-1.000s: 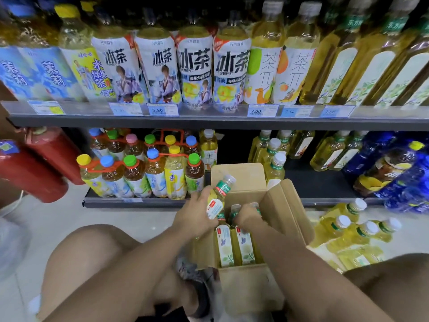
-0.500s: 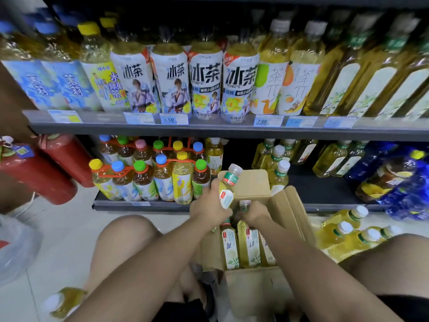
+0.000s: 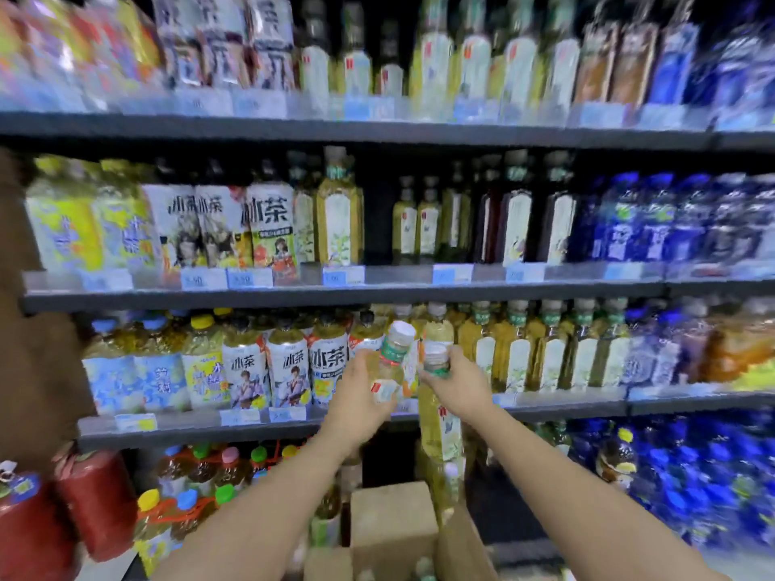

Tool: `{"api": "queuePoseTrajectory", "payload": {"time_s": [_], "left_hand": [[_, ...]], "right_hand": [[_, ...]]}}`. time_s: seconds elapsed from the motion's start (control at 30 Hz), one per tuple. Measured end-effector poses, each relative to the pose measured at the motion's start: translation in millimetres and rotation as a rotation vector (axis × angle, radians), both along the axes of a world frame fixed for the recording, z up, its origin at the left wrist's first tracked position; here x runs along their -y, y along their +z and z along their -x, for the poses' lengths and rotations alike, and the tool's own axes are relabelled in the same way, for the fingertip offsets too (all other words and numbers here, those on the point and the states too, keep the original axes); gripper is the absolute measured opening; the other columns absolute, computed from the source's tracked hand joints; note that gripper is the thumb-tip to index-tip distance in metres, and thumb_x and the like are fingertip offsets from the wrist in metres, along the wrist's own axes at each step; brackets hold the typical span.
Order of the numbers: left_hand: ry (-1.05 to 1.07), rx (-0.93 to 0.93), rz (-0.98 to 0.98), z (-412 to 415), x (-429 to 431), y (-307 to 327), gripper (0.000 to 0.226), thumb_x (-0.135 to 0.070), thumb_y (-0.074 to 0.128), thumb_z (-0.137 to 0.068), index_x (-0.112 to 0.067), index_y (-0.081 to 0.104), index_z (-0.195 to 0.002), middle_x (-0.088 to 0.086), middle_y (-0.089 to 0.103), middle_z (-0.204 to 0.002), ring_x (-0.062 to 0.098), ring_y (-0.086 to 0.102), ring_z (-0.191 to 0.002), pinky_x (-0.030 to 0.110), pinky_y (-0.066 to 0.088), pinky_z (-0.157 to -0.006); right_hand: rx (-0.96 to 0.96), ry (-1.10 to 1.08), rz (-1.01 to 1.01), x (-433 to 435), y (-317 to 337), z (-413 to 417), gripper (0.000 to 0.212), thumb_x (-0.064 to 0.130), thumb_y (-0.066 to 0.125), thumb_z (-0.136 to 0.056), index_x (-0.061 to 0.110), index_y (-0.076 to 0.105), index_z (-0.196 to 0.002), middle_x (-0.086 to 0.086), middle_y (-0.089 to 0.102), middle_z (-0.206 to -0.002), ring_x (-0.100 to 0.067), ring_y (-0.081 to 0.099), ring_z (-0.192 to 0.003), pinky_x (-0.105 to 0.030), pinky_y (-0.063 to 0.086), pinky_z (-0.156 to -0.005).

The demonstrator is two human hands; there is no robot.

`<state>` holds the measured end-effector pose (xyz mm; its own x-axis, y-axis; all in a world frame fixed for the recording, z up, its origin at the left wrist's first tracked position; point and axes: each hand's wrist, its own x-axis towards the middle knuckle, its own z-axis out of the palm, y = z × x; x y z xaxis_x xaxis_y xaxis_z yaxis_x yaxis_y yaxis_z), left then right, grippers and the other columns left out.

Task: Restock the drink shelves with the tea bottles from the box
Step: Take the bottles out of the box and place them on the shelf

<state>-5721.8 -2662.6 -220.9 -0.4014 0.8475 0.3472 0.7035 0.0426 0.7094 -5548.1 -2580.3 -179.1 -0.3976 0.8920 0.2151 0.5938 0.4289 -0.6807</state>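
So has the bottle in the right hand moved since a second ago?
Yes, upward: the right hand holds the bottle clear above the box it stood in.

A single wide-angle camera worn on the person's head is facing forward and slightly down at the drink shelves (image 3: pixel 377 296) from close range, framing the left hand (image 3: pixel 356 396) and right hand (image 3: pixel 458 388) at mid-picture and the box (image 3: pixel 390 519) at the bottom edge.

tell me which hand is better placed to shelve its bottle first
Right, probably: right hand holds its tea bottle by the neck, beside the matching row; left hand is farther from it.
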Motion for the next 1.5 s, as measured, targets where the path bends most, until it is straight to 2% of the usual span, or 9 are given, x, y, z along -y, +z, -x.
{"api": "queuePoseTrajectory", "payload": {"time_s": [0.17,0.4,0.63,0.8,0.9,1.07,1.27,1.4,1.5], "left_hand": [[-0.01,-0.022,-0.239,-3,-29,116,0.068,-0.025,0.08,-0.078,-0.031,0.037,-0.13,-0.007,0.053,-0.122,0.01,0.057,-0.105,0.024,0.045,-0.082],[0.0,-0.098,-0.377,-1,-77,214,0.086,-0.032,0.087,-0.073,-0.03,0.031,-0.139,-0.014,0.046,-0.128,0.005,0.046,-0.112,0.026,0.043,-0.095],[0.008,-0.051,-0.266,16,-148,232,0.073,-0.025,0.086,-0.074,-0.03,0.033,-0.124,-0.013,0.048,-0.114,0.007,0.051,-0.102,0.013,0.038,-0.074],[0.068,-0.015,-0.104,38,-197,233,0.094,-0.035,0.089,-0.069,-0.013,0.031,-0.139,0.007,0.059,-0.125,0.021,0.06,-0.109,0.032,0.051,-0.089],[0.095,0.031,-0.012,53,-220,227,0.111,-0.039,0.086,-0.07,-0.011,0.016,-0.151,0.012,0.054,-0.135,0.028,0.056,-0.118,0.035,0.05,-0.094],[0.134,0.105,0.05,65,-241,229,0.092,-0.036,0.084,-0.075,-0.011,0.026,-0.142,0.01,0.058,-0.13,0.027,0.059,-0.114,0.034,0.052,-0.092],[0.259,-0.1,0.089,49,-231,221,0.1,-0.033,0.07,-0.09,-0.012,0.0,-0.158,0.019,0.045,-0.142,0.033,0.053,-0.124,0.039,0.048,-0.1],[0.367,-0.45,0.01,32,-204,210,0.068,-0.028,0.063,-0.092,-0.014,0.028,-0.149,0.015,0.033,-0.147,0.036,0.033,-0.135,0.041,0.045,-0.103],[0.216,-0.63,0.05,23,-193,211,0.036,-0.022,0.052,-0.096,-0.012,0.053,-0.13,0.011,0.048,-0.136,0.03,0.044,-0.124,0.042,0.049,-0.098]], "right_hand": [[-0.16,0.033,-0.312,-16,118,-15,0.035,0.042,0.069,-0.086,0.026,0.052,-0.111,0.006,0.062,-0.102,-0.02,0.061,-0.099,-0.036,0.048,-0.078],[-0.338,0.088,-0.503,-50,226,-11,0.037,0.045,0.066,-0.088,0.033,0.045,-0.116,0.014,0.059,-0.104,-0.014,0.063,-0.079,-0.036,0.052,-0.069],[-0.359,0.106,-0.49,-115,243,27,0.038,0.033,0.07,-0.088,0.026,0.05,-0.119,0.012,0.057,-0.103,-0.01,0.055,-0.095,-0.031,0.046,-0.08],[-0.305,0.008,-0.306,-171,240,63,0.036,0.035,0.071,-0.087,0.014,0.054,-0.112,-0.003,0.063,-0.098,-0.018,0.061,-0.079,-0.029,0.047,-0.062],[-0.312,-0.018,-0.27,-202,228,81,0.042,0.036,0.07,-0.088,0.012,0.057,-0.12,-0.011,0.067,-0.108,-0.026,0.065,-0.091,-0.03,0.05,-0.072],[-0.23,-0.073,-0.294,-230,211,94,0.056,0.045,0.059,-0.094,0.013,0.044,-0.137,-0.015,0.068,-0.098,-0.034,0.068,-0.083,-0.037,0.056,-0.067],[-0.063,-0.126,-0.48,-215,196,88,0.061,0.036,0.059,-0.094,0.02,0.034,-0.147,-0.014,0.038,-0.151,-0.032,0.058,-0.117,-0.039,0.054,-0.085],[0.142,-0.159,-0.687,-192,183,66,0.039,0.033,0.051,-0.097,0.022,0.048,-0.135,-0.006,0.049,-0.133,-0.023,0.057,-0.109,-0.037,0.054,-0.08],[0.224,-0.083,-0.689,-184,176,56,0.029,0.035,0.049,-0.099,0.022,0.057,-0.123,-0.002,0.052,-0.127,-0.02,0.062,-0.095,-0.035,0.055,-0.075]]}}
